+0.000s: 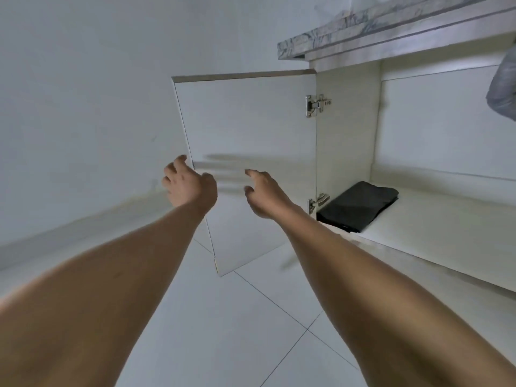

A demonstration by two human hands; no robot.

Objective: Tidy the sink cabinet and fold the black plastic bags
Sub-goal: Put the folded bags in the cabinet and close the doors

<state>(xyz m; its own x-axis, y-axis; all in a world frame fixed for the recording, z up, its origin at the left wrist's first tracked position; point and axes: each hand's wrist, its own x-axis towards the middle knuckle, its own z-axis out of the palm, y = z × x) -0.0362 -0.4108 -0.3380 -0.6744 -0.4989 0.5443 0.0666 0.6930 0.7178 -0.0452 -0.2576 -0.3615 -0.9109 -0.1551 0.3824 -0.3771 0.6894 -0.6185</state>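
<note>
Head view. Showed a white tiled floor and bare wall, with the sink cabinet under a marbled countertop. Had the cabinet door swung open, ahead of both hands. Caught the left hand with fingers curled across the door's free edge; could not settle whether gripping or merely near. Found the right hand relaxed, holding nothing, before the door's inner face. Placed the folded black plastic bags right of the right hand, on the cabinet floor beside the lower hinge.
</note>
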